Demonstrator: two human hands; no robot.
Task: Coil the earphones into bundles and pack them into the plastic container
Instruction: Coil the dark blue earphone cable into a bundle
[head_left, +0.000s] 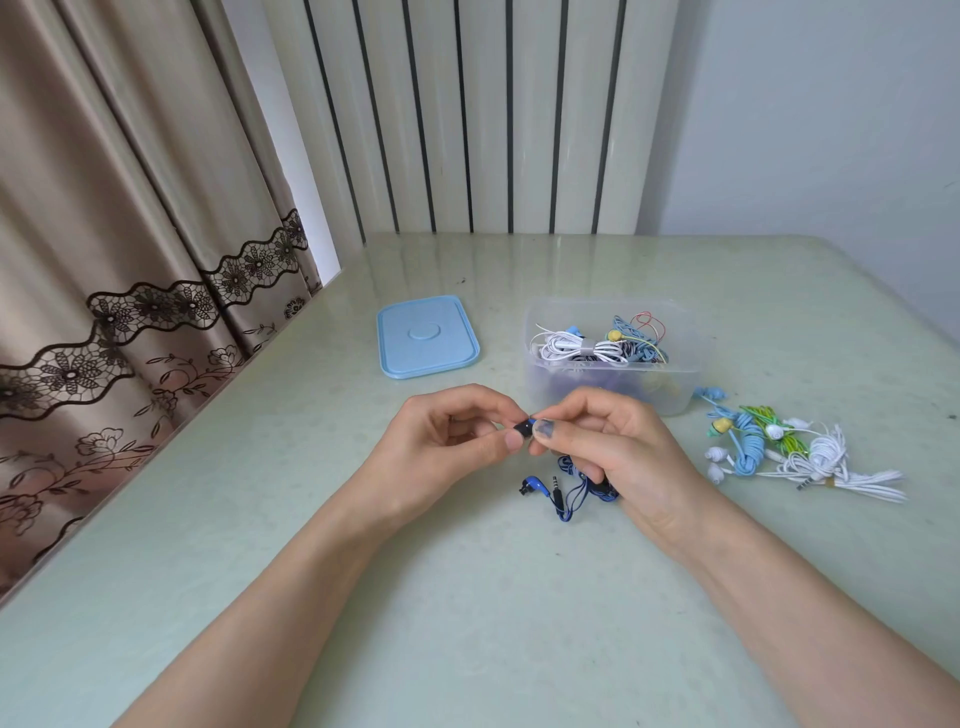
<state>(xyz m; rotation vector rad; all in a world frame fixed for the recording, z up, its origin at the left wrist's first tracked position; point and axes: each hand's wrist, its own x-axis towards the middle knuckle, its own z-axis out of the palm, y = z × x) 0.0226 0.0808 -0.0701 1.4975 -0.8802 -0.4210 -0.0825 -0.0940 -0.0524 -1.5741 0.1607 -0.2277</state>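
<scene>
A dark blue earphone set (563, 493) is between my hands above the table's middle. My left hand (447, 447) and my right hand (613, 447) both pinch one small dark earbud (523, 429) at their fingertips. The rest of its cable hangs under my right palm, with the other blue earbud (531, 486) and the jack plug lying on the table. The clear plastic container (685, 364) stands just behind my right hand and holds several coiled earphones, white, blue and yellow.
The container's light blue lid (428, 335) lies flat to the left of it. A pile of earphones (789, 449), light blue, green and white, lies to the right of my right hand. A curtain hangs along the table's left edge.
</scene>
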